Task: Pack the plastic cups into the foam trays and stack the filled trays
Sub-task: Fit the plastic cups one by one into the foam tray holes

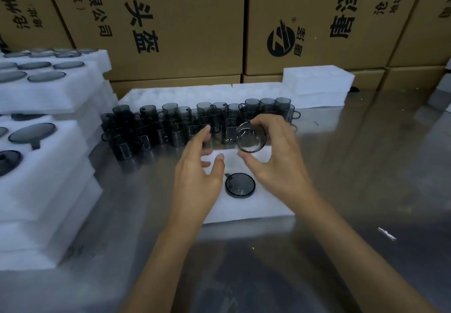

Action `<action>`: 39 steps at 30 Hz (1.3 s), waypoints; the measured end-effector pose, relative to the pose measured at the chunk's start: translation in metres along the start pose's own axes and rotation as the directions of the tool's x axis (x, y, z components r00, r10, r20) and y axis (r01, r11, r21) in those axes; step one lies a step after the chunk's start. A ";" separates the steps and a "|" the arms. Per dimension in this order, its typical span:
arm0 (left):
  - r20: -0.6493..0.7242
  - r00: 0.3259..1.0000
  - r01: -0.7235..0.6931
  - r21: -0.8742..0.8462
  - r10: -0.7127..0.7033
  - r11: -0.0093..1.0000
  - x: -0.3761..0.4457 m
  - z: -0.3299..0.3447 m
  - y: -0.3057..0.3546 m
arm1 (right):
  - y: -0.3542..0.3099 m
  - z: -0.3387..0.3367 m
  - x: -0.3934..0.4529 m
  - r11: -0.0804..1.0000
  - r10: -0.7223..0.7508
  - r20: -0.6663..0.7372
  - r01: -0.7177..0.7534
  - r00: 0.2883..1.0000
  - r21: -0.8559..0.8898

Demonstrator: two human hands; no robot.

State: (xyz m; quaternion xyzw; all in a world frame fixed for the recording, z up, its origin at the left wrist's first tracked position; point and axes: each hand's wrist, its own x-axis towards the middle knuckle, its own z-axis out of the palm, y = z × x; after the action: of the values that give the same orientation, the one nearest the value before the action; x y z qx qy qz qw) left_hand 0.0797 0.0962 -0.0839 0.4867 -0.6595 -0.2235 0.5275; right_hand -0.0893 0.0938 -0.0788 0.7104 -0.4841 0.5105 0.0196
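A white foam tray (256, 207) lies on the metal table in front of me, with one smoky grey cup (240, 185) seated upside down in a hole. My right hand (275, 159) grips another grey cup (251, 137) above the tray's far edge, fingers round its rim and thumb under it. To its left, my left hand (197, 178) hovers over the tray with fingers spread and holds nothing. Several more grey cups with handles (170, 127) stand stacked in rows behind the tray.
Stacks of filled foam trays (44, 156) rise at the left. Empty foam trays (317, 85) lie behind the cups, against a wall of brown cardboard boxes (185, 20). The shiny metal table (366, 166) extends to the right, with a small white scrap (386, 233) on it.
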 end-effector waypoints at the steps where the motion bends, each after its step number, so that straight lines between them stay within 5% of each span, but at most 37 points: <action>1: 0.002 1.000 -0.011 -0.030 0.011 0.999 -0.002 0.001 0.002 | -0.007 0.000 -0.009 1.000 -0.026 -0.018 0.026 1.000 0.004; 10: 0.042 0.998 -0.035 -0.211 0.045 0.977 -0.009 0.012 0.008 | -0.010 -0.008 -0.030 1.000 -0.018 -0.108 0.019 0.994 0.009; 16: 0.143 0.989 -0.024 -0.148 0.045 0.989 -0.013 0.016 0.004 | 0.004 -0.027 -0.037 0.965 0.259 -0.218 -0.260 0.941 0.024; 26: 0.239 0.968 -0.078 0.009 0.074 0.997 -0.019 0.022 0.001 | 0.006 -0.023 -0.043 0.933 0.359 -0.054 -0.358 0.932 0.028; 34: 0.441 0.868 -0.311 0.127 0.227 0.942 -0.021 0.026 0.004 | 0.005 -0.025 -0.045 0.925 0.342 0.017 -0.333 0.940 -0.183; 39: 0.472 0.855 -0.361 0.244 0.214 0.900 -0.024 0.027 0.003 | 0.019 -0.051 -0.037 0.911 0.382 0.216 -0.405 0.899 0.074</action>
State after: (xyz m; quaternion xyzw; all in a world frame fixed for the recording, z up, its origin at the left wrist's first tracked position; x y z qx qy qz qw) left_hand 0.0533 0.1125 -0.1026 0.3989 -0.8537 -0.1321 0.3078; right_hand -0.1394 0.1353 -0.0906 0.6446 -0.5866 0.4586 -0.1735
